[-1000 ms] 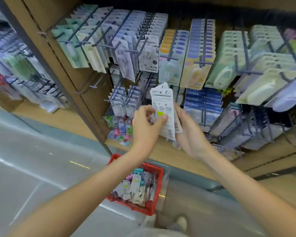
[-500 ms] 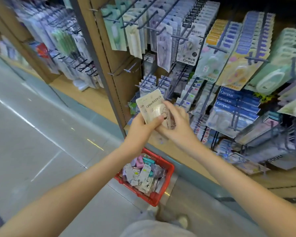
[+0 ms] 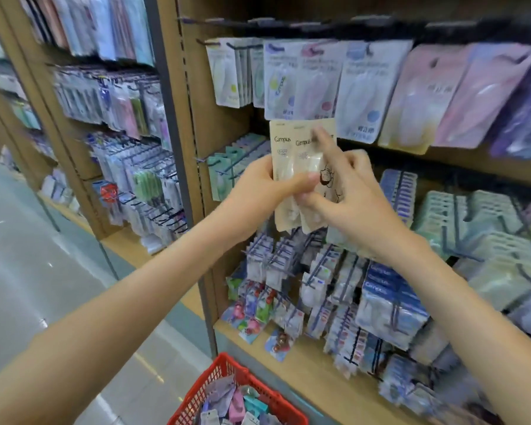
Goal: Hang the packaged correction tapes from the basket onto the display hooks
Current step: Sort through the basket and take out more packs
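Left hand (image 3: 258,191) and right hand (image 3: 353,194) grasp beige packs (image 3: 287,148), tops just under hung packs (image 3: 307,84).

At 8 o'clock lies a grey shiny floor (image 3: 28,286) with pale streaks of light on it. At 10 o'clock stands a neighbour shelf unit (image 3: 120,102) full of blurred hanging packs, one red pack (image 3: 109,191) among them, and a grey metal post (image 3: 178,148) divides it from the nearer unit. Near 6 o'clock small colourful packs (image 3: 252,314) with pink and red pictures hang just above a wooden ledge (image 3: 304,372).
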`<state>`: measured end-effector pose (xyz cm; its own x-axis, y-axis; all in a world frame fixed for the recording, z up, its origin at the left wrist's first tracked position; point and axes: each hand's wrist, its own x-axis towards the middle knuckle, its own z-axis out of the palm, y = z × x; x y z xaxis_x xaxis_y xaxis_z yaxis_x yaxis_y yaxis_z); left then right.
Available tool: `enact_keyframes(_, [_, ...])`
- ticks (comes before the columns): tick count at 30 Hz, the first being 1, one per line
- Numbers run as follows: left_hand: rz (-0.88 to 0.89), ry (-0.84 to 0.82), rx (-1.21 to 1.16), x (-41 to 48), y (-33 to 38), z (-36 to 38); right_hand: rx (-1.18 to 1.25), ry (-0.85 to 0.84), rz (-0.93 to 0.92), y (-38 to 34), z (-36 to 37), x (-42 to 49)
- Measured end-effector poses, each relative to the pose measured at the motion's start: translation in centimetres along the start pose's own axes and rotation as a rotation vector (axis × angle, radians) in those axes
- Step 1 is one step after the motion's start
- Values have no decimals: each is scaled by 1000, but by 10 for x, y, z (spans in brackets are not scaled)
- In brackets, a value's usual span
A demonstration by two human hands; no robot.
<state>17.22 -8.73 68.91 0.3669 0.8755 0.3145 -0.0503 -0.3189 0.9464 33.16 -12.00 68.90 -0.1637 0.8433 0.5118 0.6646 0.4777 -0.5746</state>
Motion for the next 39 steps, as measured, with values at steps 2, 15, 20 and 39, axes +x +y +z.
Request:
enact_keyframes(2, [50, -62, 5, 20, 23, 19, -29, 56, 30, -3, -36, 2])
enact_keyframes(15, [110, -336, -203, 88, 91, 179, -289, 530, 309, 39, -216, -94])
enact_keyframes(20, [139, -389, -215, 96, 91, 217, -362, 652, 391, 50, -248, -128])
enact_keyframes(39, [28, -610, -136, 83, 42, 289, -560, 765, 466, 82, -273, -161])
